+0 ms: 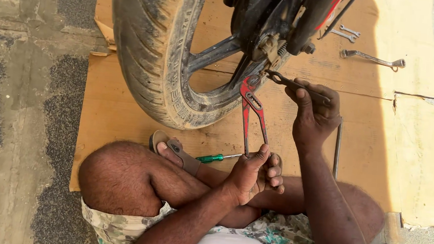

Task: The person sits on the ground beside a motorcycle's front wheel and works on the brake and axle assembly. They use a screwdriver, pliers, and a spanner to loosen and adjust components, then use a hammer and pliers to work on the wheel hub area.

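My left hand [252,173] grips the handles of red slip-joint pliers [251,109], whose jaws reach up to the axle area of a motorcycle wheel [153,51]. My right hand [315,113] holds a dark wrench [286,82] with its head at the same axle nut [270,48]. I sit cross-legged on cardboard [368,148] under the wheel, one sandalled foot [171,150] in front of me.
A green-handled screwdriver [217,158] lies by my foot. A long ring spanner [373,58] and a smaller spanner [346,33] rest on the cardboard at upper right. A thin metal rod [337,148] lies beside my right forearm. Concrete floor surrounds the cardboard.
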